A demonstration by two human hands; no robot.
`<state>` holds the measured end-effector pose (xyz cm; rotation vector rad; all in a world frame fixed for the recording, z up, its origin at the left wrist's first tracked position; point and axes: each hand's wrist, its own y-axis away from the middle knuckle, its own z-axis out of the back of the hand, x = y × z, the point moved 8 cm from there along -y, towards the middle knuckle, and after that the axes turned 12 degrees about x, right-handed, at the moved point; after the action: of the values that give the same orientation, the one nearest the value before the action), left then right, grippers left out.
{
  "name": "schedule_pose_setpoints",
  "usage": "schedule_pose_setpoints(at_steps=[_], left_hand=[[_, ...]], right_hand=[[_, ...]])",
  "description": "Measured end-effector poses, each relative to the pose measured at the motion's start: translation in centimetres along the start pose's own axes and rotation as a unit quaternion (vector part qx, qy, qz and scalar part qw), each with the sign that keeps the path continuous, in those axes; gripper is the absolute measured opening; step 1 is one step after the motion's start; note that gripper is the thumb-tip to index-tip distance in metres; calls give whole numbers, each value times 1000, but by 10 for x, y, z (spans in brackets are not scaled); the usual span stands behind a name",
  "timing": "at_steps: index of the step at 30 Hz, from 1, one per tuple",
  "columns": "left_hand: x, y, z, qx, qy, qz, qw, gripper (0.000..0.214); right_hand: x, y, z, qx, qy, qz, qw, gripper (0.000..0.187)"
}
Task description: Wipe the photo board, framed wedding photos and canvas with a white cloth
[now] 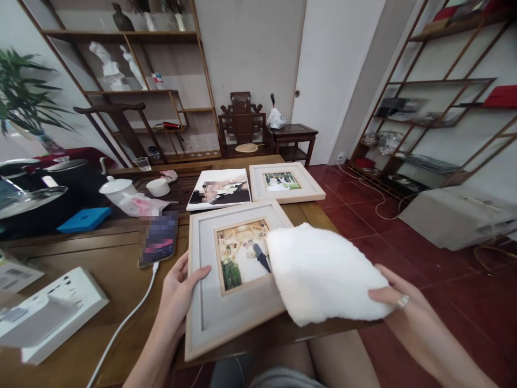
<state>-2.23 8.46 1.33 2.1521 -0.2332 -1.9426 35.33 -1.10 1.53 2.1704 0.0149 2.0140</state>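
Observation:
My left hand (183, 283) grips the left side of a light wooden picture frame (226, 340), thumb on its front. Inside the frame is a wedding photo (244, 256) with a pale border around it. My right hand (398, 302) pinches the right end of a white fluffy cloth (323, 275). The cloth hangs spread out over the frame's right side and hides that edge. Behind the frame lie a photo panel (220, 188) and a second wooden picture frame (286, 183) with a smaller picture.
Left on the wooden table (133, 293) are a white power strip (52, 318), a phone (161, 237) with a white cable, a blue box (84, 219), a teapot (117, 188) and a lidded pan (30, 202). Beyond stand a chair (241, 121) and shelves (121, 36).

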Motion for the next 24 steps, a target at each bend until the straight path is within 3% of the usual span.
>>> schedule_pose_setpoints(at_steps=[2, 6, 10, 13, 17, 21, 24], left_hand=[[-2, 1, 0, -6, 1, 1, 1000, 56], [-2, 3, 0, -18, 2, 5, 1000, 59], [-7, 4, 3, -22, 1, -13, 1000, 62], [-21, 9, 10, -46, -6, -34, 998, 62], [-58, 29, 18, -116, -58, -97, 987, 65], [-103, 53, 24, -190, -117, -214, 951, 60], [-130, 63, 30, -226, -157, -288, 917, 55]], right_hand=[[-13, -1, 3, -3, -20, -24, 1000, 16], [-10, -9, 2, -5, -17, -41, 999, 28], [2, -20, 4, -8, 140, 5, 990, 28], [11, -24, 14, -64, 265, 83, 958, 24], [20, -27, 14, -102, 395, 135, 903, 20], [30, -26, -9, -62, 486, 173, 855, 32], [50, -2, -32, -73, 519, 293, 800, 44]])
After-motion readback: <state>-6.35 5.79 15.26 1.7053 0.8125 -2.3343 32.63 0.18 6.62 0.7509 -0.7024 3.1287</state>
